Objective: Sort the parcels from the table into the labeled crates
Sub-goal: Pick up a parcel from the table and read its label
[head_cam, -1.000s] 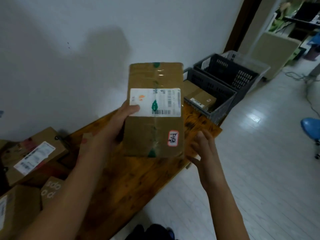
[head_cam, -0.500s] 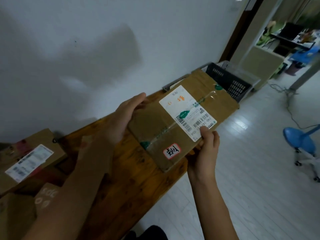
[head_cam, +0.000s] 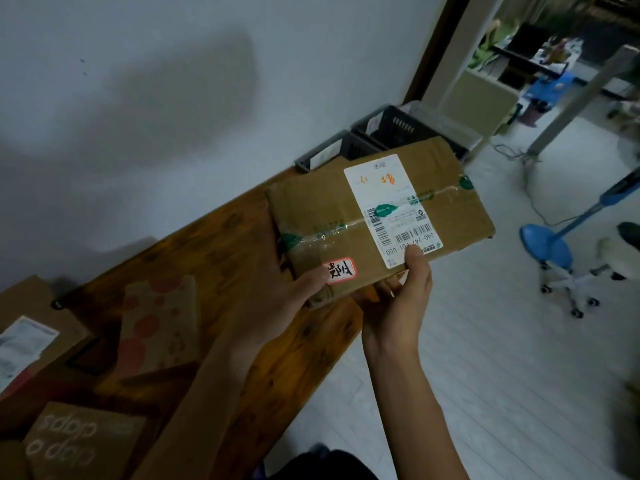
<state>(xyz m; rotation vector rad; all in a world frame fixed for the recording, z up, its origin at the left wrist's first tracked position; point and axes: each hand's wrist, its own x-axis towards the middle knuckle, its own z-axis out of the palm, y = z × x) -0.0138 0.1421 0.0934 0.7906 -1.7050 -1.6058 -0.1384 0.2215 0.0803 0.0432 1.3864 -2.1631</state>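
— Anything readable on the parcel (head_cam: 377,216)?
— White shipping label (head_cam: 391,209), turned sideways. Along its lower edge, "240-2A" then something like "01-050"; middle characters unclear. Two barcodes. Orange handwritten marks near the top, not legible. Green leaf-shaped logo across the middle, fine print too small.
— And the small sticker (head_cam: 341,270)?
— Red-bordered, black handwritten characters, upside down, partly covered by the left thumb. Cannot be made out.
— Anything on the bench (head_cam: 221,244)?
— Brown box (head_cam: 79,441) at bottom left, white letters upside down: "clap" twice, possibly "claps". Another white label (head_cam: 20,344) on the far-left box (head_cam: 27,306), too blurred.
— Crates (head_cam: 398,129)?
— Pale tags on rims, unreadable.
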